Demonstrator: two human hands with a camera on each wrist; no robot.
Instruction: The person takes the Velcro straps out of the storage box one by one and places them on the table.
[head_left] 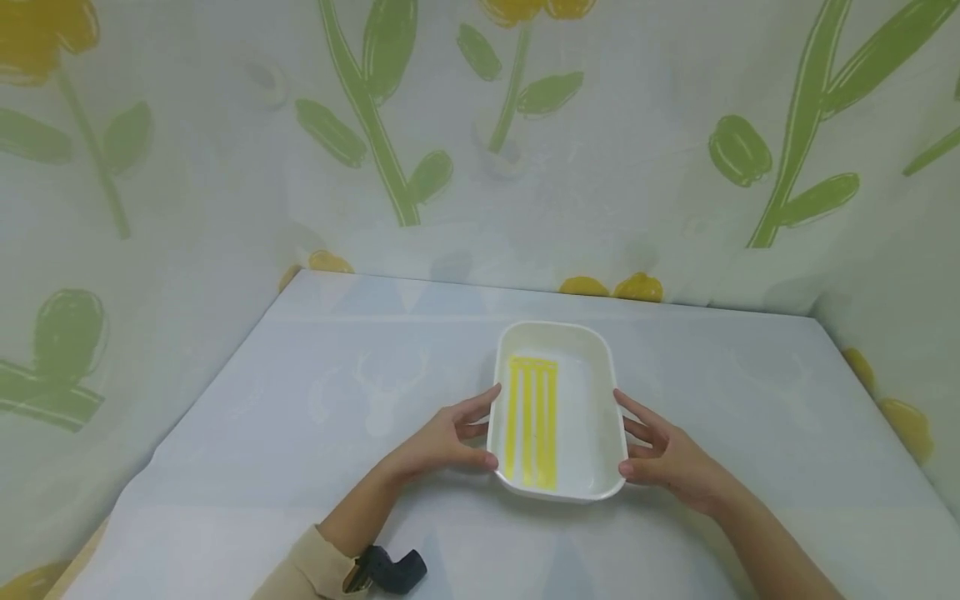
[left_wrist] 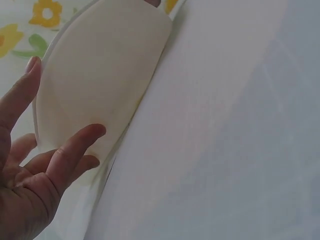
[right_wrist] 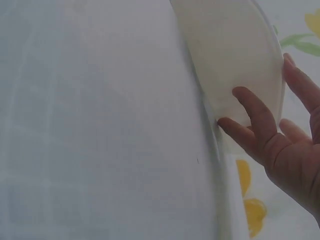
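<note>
A white rectangular dish (head_left: 588, 417) with rounded corners stands on the table between the two hands. On the left part of its floor lie several long yellow strips (head_left: 532, 425), joined by a short band at the far end; whether they are loose or printed is unclear. My left hand (head_left: 450, 437) touches the dish's left side, thumb at the near corner and fingers spread along rim and outer wall. From the right, my right hand (head_left: 671, 462) touches the opposite side in the same way. Both wrist views show slightly bent, spread fingers against the pale outer wall (left_wrist: 105, 65).
The table (head_left: 300, 350) is covered with a pale cloth bearing faint prints. Flowered fabric (head_left: 600, 167) hangs behind it and along both sides. A black strap-like device (head_left: 397, 571) sits at the left wrist, beside a beige sleeve (head_left: 311, 562).
</note>
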